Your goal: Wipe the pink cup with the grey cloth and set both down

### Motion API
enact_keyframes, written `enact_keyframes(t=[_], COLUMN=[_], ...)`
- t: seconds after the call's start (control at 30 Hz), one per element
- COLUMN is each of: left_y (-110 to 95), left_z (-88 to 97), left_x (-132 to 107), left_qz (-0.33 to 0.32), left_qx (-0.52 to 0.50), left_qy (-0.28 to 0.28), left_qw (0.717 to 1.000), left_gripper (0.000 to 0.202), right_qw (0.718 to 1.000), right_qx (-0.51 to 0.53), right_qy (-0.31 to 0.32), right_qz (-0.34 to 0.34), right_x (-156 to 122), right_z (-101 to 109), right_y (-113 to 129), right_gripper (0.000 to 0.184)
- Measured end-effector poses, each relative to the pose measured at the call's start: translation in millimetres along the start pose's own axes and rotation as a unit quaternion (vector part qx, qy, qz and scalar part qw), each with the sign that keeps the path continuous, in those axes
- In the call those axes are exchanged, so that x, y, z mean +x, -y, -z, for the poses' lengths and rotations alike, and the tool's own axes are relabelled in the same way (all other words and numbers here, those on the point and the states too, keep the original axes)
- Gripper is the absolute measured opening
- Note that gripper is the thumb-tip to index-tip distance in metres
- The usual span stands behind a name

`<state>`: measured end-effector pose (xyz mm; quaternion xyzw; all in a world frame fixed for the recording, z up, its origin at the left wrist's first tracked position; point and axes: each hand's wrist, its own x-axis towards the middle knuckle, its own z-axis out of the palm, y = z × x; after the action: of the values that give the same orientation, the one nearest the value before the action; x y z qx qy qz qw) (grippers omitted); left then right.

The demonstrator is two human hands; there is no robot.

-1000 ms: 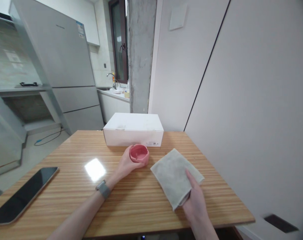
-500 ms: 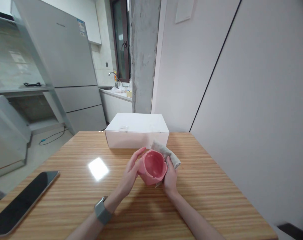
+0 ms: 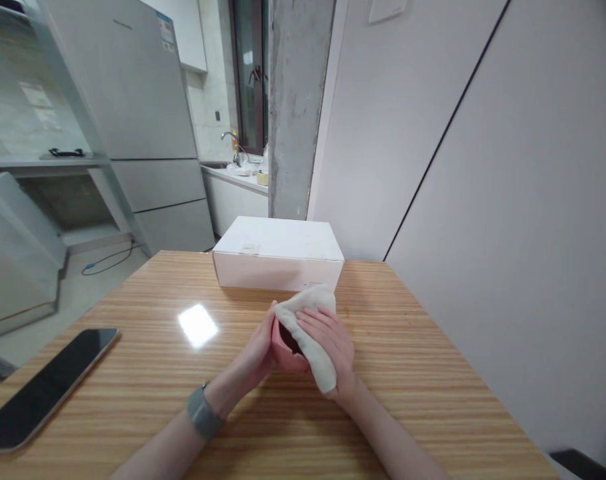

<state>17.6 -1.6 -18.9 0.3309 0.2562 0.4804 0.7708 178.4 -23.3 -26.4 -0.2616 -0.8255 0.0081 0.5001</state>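
Observation:
A pink faceted bowl [image 3: 289, 357] is held just over the table, its opening facing me. My left hand [image 3: 259, 347], with a grey watch [image 3: 203, 411] on the wrist, grips the bowl's left side. A pale grey cloth [image 3: 319, 357] lies across the right part of the opening. My right hand [image 3: 333, 343] presses flat on the cloth from above, fingers stretched out toward the left. Much of the bowl's rim and right side is hidden beneath the cloth.
Behind the bowl stands a white box [image 3: 277, 270] on the striped wooden table [image 3: 413, 400]. A dark phone-like slab [image 3: 47, 387] lies at the table's left edge. A wall [image 3: 507, 233] runs along the right; a fridge [image 3: 147, 133] stands beyond the table.
My right hand has moved from the bowl's right side to above its opening, bringing the cloth over it. The cloth is now spread out. My left hand keeps its hold.

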Motion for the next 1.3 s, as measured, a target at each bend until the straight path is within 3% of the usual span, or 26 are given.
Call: enact_keyframes(t=[0.1,0.3,0.43,0.67,0.83,0.93,1.0,1.13,1.3], left_y=[-6.6,-15.1,-9.9,15.0,13.6,2.6,-6.2,-19.9,-25.2], left_z=[2.1,0.4,1.4,3.5,-2.7,0.4,4.9,10.0,5.9], left_x=[-3.4,-7.8,-7.5,-14.7,-19.3,-13.4,-7.9,-2.6,-10.2], left_qz=[0.005,-0.092,-0.14,-0.192,-0.163,-0.136,-0.103,-0.028,-0.027], left_qx=[0.039,0.217,0.275,0.271,0.211,0.148,0.118,0.195,0.273], left_qy=[-0.017,-0.061,-0.085,-0.068,-0.014,-0.024,-0.037,-0.029,-0.016], left_qw=[0.999,0.97,0.948,0.941,0.964,0.979,0.987,0.98,0.962], left_gripper=[0.058,0.052,0.051,0.048,0.041,0.027,0.033,0.046,0.034], right_qw=[0.994,0.989,0.991,0.996,0.996,0.999,0.998,0.988,0.986], right_qx=[-0.041,-0.051,-0.032,0.029,0.018,-0.019,-0.043,-0.068,-0.056], right_qy=[0.088,0.139,0.127,0.018,-0.017,0.0,0.027,0.089,0.079], right_qz=[0.047,0.018,-0.003,-0.084,-0.088,-0.03,0.021,0.108,0.134], right_x=[2.5,7.0,7.3,5.0,1.4,0.2,1.3,5.7,3.3], right_z=[-0.5,-9.7,-11.2,-16.2,-14.2,-10.4,-8.9,-10.0,-9.9], right_y=[3.1,3.1,0.4,-3.5,-1.3,0.8,3.7,11.3,10.8], right_gripper=[0.057,0.057,0.053,0.04,0.036,0.038,0.041,0.043,0.041])
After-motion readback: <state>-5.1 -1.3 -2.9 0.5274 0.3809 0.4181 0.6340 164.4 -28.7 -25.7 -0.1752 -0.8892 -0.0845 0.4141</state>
